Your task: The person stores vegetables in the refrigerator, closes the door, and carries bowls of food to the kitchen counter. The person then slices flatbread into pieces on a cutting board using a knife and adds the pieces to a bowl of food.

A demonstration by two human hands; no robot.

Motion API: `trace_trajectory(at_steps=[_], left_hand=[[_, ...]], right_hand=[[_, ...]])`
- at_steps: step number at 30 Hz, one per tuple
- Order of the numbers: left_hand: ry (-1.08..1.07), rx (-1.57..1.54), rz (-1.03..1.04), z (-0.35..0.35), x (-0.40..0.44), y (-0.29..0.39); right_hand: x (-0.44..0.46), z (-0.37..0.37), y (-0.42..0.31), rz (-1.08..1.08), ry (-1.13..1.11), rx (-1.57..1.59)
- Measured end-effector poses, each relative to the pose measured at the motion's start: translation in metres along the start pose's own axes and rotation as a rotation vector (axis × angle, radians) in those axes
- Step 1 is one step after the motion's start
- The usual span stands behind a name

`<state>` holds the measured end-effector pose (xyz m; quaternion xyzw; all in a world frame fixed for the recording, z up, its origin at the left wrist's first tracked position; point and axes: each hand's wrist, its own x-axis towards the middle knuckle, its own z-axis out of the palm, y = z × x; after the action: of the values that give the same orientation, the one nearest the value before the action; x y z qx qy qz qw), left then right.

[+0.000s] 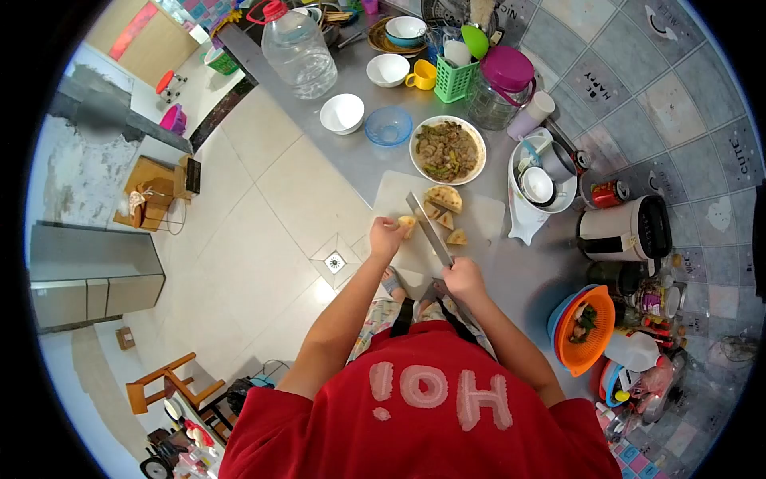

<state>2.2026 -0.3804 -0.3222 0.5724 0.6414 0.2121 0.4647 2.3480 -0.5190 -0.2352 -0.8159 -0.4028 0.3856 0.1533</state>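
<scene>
Above the board (484,211), the left hand (387,237) pinches food (408,227); the right hand (464,278) grips a knife (430,230); a slip could nick the left.

head view | worn on head | faces forward-down | close above red shirt (447,447); counter (523,279) beyond; floor (271,199) farther

Forearms (339,321) stretched forward, converging; left grip (386,237) pinched, right grip (463,278) curled fist-like.

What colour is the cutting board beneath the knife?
The cutting board is off-white, as the head view shows.
</scene>
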Motion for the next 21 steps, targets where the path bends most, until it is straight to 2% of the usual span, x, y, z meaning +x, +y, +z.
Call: trace_trajectory(at_steps=[3, 6, 9, 11, 12, 14, 15, 17, 18, 20, 21], left_hand=[[0.036, 0.005, -0.030, 0.001, 0.000, -0.006], [0.008, -0.131, -0.065, 0.006, 0.003, -0.021], [0.101, -0.148, -0.043, 0.004, 0.000, -0.017], [0.306, 0.049, 0.067, -0.013, -0.006, -0.003], [0.306, 0.049, 0.063, -0.022, -0.007, 0.004], [0.394, 0.013, 0.263, -0.042, -0.005, 0.023], [0.395, 0.014, 0.260, -0.053, -0.005, 0.037], [0.383, 0.331, 0.721, -0.075, -0.005, 0.071], [0.382, 0.332, 0.717, -0.083, -0.004, 0.087], [0.059, 0.626, 1.168, -0.095, 0.001, 0.108], [0.055, 0.626, 1.165, -0.094, 0.013, 0.102]], right_hand=[[0.003, -0.003, -0.015, -0.040, -0.011, -0.036], [0.003, -0.012, -0.035, -0.074, -0.029, -0.046], [0.008, -0.015, -0.049, -0.095, -0.057, -0.064], [0.014, -0.013, -0.053, -0.108, -0.069, -0.079], [0.017, -0.011, -0.055, -0.108, -0.074, -0.124], [0.021, -0.009, -0.057, -0.110, -0.083, -0.170], [0.023, -0.009, -0.059, -0.113, -0.080, -0.182], [0.026, -0.008, -0.062, -0.116, -0.080, -0.195], [0.028, -0.007, -0.063, -0.081, -0.093, -0.207], [0.029, -0.004, -0.065, -0.042, -0.113, -0.219], [0.031, -0.003, -0.068, -0.041, -0.118, -0.246]])
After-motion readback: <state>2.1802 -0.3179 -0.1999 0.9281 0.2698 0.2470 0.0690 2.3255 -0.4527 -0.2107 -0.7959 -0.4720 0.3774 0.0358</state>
